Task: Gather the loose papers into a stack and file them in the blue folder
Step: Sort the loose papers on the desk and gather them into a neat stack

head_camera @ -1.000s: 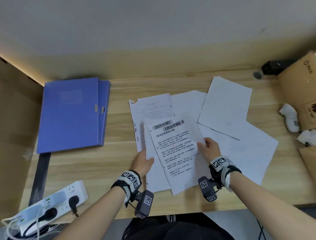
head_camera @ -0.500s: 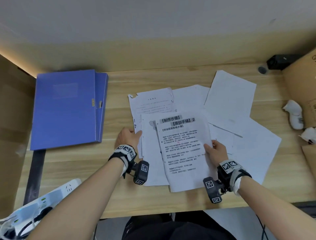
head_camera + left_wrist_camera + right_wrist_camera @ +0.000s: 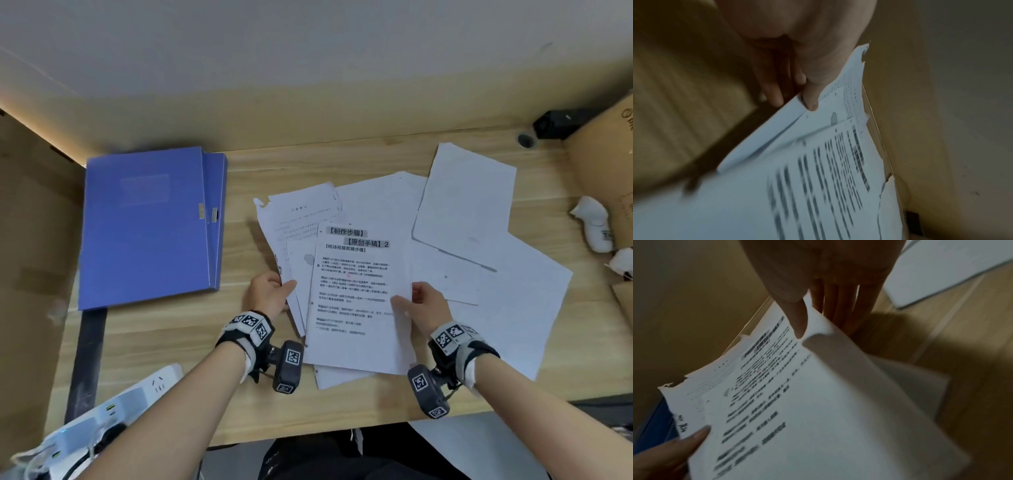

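Several white papers lie fanned over the middle of the wooden desk [image 3: 171,335]. A printed sheet with bold headings [image 3: 356,298] tops a small bunch lifted off the desk. My left hand [image 3: 274,294] pinches the bunch's left edge, thumb on top [image 3: 812,99]. My right hand [image 3: 421,301] pinches its right edge, thumb on top [image 3: 797,321] and fingers underneath. A torn-cornered sheet [image 3: 301,212] sticks out behind. Blank sheets [image 3: 462,202] lie loose to the right. The blue folder [image 3: 144,226] lies closed at the desk's left.
A white power strip [image 3: 113,407] with plugs sits at the front left corner. A cardboard box [image 3: 603,164] stands at the right, with crumpled white items [image 3: 594,222] beside it. A black device [image 3: 555,123] is at the back right. The wall runs behind the desk.
My left hand moved from the desk beside the papers to grip the bunch's left edge. The printed sheet and those beneath it now sit lifted between both hands.
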A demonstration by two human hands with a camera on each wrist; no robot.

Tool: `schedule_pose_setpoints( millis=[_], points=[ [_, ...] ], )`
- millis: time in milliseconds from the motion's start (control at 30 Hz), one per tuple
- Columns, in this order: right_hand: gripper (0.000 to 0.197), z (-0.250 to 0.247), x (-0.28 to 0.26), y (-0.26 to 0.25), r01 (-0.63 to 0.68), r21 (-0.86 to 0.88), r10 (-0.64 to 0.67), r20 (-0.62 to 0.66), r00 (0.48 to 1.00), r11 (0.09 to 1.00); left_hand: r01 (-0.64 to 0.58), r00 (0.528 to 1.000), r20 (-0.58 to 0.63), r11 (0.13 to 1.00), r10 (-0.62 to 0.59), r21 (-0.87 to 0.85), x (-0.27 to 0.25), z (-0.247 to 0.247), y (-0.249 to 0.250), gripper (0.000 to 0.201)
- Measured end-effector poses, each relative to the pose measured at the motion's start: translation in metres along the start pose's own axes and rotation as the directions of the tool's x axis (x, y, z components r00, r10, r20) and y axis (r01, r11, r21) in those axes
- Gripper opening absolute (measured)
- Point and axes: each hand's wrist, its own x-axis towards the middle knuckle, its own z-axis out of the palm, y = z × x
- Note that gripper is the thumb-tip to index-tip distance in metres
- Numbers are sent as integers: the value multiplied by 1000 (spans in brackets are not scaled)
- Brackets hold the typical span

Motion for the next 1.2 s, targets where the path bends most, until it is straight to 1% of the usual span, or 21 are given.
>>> schedule_pose_setpoints(
  millis=[67,133,167,233,267,333,433,500,567,633,700,833,967,1033,1100,1133,1200],
  points=[
    [31,15,-6,-7,-14,-30,14,-4,1000,999,11,1000,19,1000,-11,-23,-8,-1,-6,18],
    [23,25,-11,-10,-57,-45,58,10,998,997,23,999,30,998,-21,-63,-15,-1,-12,19],
    [18,27,-12,-9,-58,-59,60,35,998,997,30,999,28,996,-28,-84,-18,-3,-13,18],
    [15,25,-17,-9,-4,-62,8,67,998,998,27,1000,2,993,-27,-110,-25,-7,-16,15],
    [14,21,-18,-8,20,-42,-17,63,998,999,18,1000,-11,993,-20,-114,-27,-11,-19,15],
    [11,10,-20,-7,48,5,-48,55,997,999,19,1000,-6,997,-20,-81,-32,-21,-25,17],
    [9,-5,-20,-6,41,59,-44,56,997,997,74,997,38,997,-74,-3,-44,-35,-36,17],
    [10,-8,-17,-5,41,68,-46,72,996,997,89,995,44,995,-91,42,-55,-37,-42,18],
    [11,-4,-19,-7,48,36,-51,98,994,998,118,991,54,991,-122,64,-67,-37,-50,16],
    [13,5,-22,-9,81,-18,-78,131,988,997,164,983,72,984,-170,75,-76,-36,-62,14],
    [20,16,-23,-12,112,-76,-101,140,985,991,194,977,78,979,-198,62,-84,-35,-69,13],
    [23,32,-19,-12,167,-134,-139,196,971,977,201,976,91,979,-200,-5,-88,-35,-72,9],
    [27,37,-13,-15,192,-161,-145,262,954,968,166,984,57,986,-166,9,-85,-38,-66,24],
    [20,37,-9,-18,185,-205,-125,275,953,961,128,991,27,991,-129,46,-80,-41,-65,26],
    [12,36,-6,-20,176,-232,-110,272,956,957,101,995,12,992,-102,79,-73,-44,-65,32],
    [13,36,-5,-21,177,-240,-109,271,956,955,101,995,21,992,-103,81,-72,-45,-63,35],
    [20,36,-1,-23,195,-261,-119,281,952,946,97,994,50,993,-101,71,-69,-47,-59,41]
  ],
)
